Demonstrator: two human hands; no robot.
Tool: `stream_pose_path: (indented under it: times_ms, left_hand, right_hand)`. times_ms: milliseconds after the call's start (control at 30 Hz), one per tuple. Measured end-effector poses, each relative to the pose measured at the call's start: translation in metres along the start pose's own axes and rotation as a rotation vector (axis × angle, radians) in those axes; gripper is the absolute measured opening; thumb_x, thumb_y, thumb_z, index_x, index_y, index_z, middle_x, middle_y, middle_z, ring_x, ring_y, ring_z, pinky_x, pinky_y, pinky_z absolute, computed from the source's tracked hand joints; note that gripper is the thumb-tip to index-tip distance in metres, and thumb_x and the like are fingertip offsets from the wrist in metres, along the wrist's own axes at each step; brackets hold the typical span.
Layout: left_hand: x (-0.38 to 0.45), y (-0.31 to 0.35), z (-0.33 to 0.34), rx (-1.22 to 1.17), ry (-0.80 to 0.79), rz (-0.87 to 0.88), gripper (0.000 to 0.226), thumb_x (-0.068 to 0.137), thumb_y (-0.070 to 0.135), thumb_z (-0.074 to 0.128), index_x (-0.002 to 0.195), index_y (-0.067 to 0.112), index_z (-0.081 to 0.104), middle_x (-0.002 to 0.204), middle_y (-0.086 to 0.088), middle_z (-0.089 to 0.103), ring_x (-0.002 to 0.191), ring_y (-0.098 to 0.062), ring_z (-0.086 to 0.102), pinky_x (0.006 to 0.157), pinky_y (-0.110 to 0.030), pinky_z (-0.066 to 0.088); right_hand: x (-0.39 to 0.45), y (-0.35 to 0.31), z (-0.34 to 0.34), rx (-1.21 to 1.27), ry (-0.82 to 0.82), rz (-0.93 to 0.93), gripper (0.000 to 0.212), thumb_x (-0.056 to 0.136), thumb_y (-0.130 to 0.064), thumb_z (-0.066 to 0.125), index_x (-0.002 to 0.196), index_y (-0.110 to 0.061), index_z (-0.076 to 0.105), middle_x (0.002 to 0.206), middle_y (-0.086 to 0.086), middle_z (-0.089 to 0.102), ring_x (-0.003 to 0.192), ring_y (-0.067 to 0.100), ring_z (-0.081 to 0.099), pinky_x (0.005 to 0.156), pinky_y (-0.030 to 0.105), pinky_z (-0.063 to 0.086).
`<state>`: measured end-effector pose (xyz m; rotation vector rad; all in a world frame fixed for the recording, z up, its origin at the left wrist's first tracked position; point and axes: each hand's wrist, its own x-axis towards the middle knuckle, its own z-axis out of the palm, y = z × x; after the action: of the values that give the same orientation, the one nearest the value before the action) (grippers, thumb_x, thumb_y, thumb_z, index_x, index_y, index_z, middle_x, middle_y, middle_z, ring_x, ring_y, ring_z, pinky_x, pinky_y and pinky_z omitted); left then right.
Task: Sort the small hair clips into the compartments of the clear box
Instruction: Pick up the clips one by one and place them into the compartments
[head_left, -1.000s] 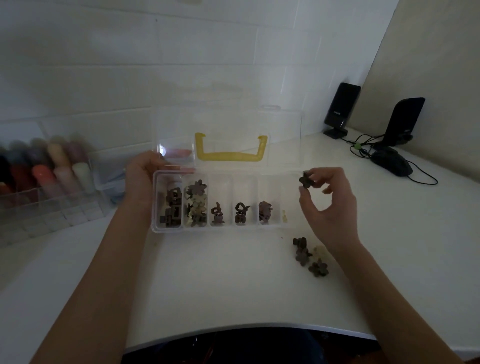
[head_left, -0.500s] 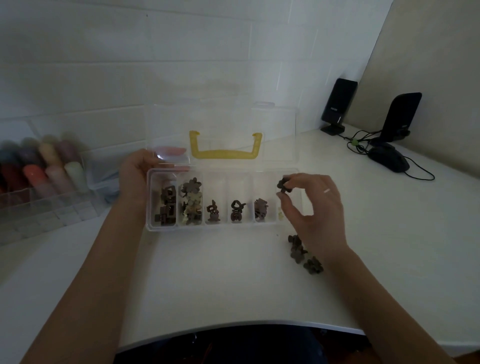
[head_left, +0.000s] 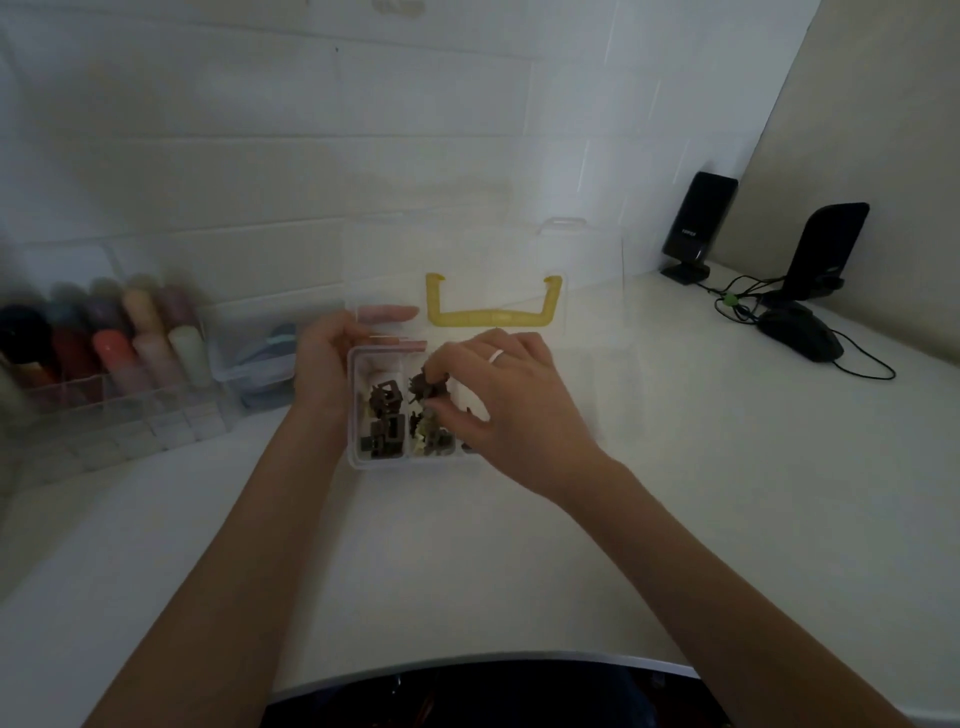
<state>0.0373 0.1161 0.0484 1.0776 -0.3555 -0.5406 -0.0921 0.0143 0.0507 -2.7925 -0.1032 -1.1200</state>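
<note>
The clear box sits on the white table with its lid standing open, a yellow handle on it. My left hand grips the box's left end. My right hand reaches over the box and pinches a dark flower-shaped hair clip above the second compartment from the left, which holds dark and pale flower clips. The leftmost compartment holds square dark clips. My right hand hides the other compartments and the loose clips on the table.
A clear organiser with coloured rolls stands at the left, next to a small clear container. Two black speakers and a black mouse with cables sit at the back right. The table's front edge curves near me.
My right hand has carried the dark flower clip leftwards, from beyond the box's right end to above the second compartment. My left hand keeps its hold on the box.
</note>
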Motion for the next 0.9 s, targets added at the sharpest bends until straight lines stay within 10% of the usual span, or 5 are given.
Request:
stream_pose_path:
  times_ms: [300,667,767,900]
  left_hand:
    - [0.0,0.002,0.004,-0.011,0.047,-0.056,0.038,0.086,0.013,0.03,0.086,0.007,0.068,0.065,-0.014,0.069,0.062,-0.025,0.06,0.06,-0.026,0.049]
    - [0.004,0.001,0.003,0.002,0.085,-0.056,0.032,0.058,0.018,0.045,0.066,0.009,0.075,0.062,-0.009,0.07,0.055,-0.018,0.065,0.06,-0.024,0.053]
    - [0.005,0.0,0.001,0.002,0.091,-0.053,0.035,0.054,0.022,0.045,0.069,0.007,0.074,0.064,-0.01,0.07,0.057,-0.02,0.064,0.066,-0.028,0.052]
    - [0.005,-0.001,0.002,0.001,0.086,-0.072,0.037,0.053,0.022,0.045,0.075,0.007,0.071,0.062,-0.009,0.069,0.059,-0.021,0.062,0.069,-0.03,0.051]
  right_hand:
    - [-0.008,0.007,-0.001,0.08,-0.053,0.046,0.016,0.085,-0.03,0.063,0.1,-0.028,0.068,0.113,-0.011,0.064,0.107,0.013,0.051,0.086,0.031,0.034]
    - [-0.099,0.028,-0.058,0.028,0.207,0.582,0.014,0.086,-0.017,0.059,0.091,-0.03,0.056,0.087,-0.026,0.054,0.083,0.001,0.05,0.071,0.011,0.035]
    - [-0.124,0.029,-0.068,-0.004,0.092,0.767,0.014,0.087,-0.03,0.056,0.101,-0.033,0.057,0.099,-0.014,0.058,0.095,0.014,0.052,0.074,0.021,0.039]
    - [-0.134,0.028,-0.062,0.008,-0.328,0.923,0.071,0.081,-0.066,0.043,0.14,-0.029,0.036,0.147,-0.003,0.036,0.138,0.021,0.024,0.111,0.038,0.021]
